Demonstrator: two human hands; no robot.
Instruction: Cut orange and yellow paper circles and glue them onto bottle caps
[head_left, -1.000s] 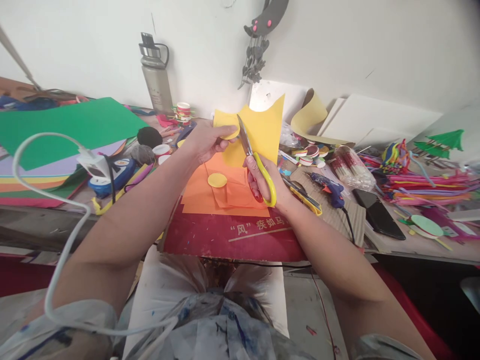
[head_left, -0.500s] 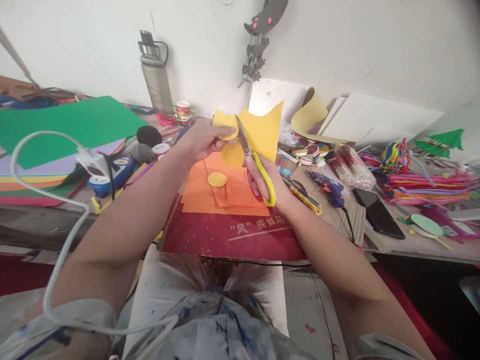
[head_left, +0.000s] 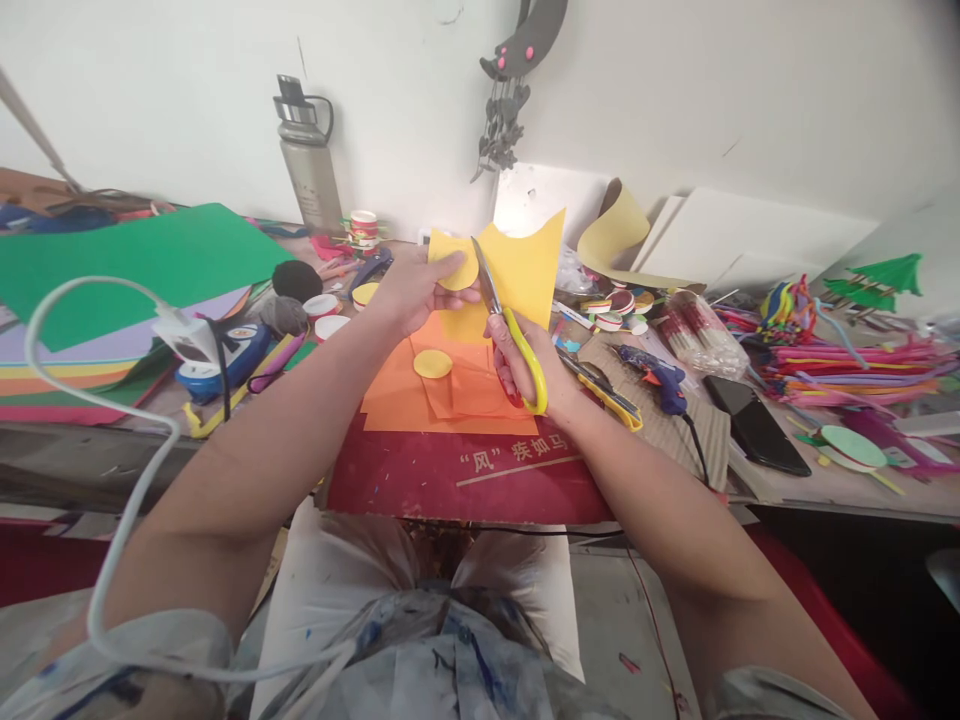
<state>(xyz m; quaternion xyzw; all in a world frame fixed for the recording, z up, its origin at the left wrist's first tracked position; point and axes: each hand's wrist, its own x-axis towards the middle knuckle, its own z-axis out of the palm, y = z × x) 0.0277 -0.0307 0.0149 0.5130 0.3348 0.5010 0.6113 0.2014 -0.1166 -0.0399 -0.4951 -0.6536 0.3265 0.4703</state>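
My left hand (head_left: 411, 290) pinches a yellow foam sheet (head_left: 525, 270) at its left edge, where a rounded lobe is partly cut out. My right hand (head_left: 525, 365) is closed through the yellow handles of a pair of scissors (head_left: 504, 318), whose blades point up into the sheet beside my left thumb. Both hands hover above a stack of orange sheets (head_left: 420, 385) that carries a cut yellow disc (head_left: 433, 364). The stack lies on a red board (head_left: 465, 470) with white lettering.
Green and coloured foam sheets (head_left: 127, 260) lie at the left with a blue punch (head_left: 225, 355). A metal bottle (head_left: 307, 165) stands against the wall. A blue glue gun (head_left: 656, 375), a black phone (head_left: 754, 425), pipe cleaners (head_left: 847, 365) and small discs crowd the right side. A white cable (head_left: 97, 420) loops over my left arm.
The scissors and the yellow sheet have stayed nearly in place while the cut runs further round the lobe. The view has shifted slightly downward.
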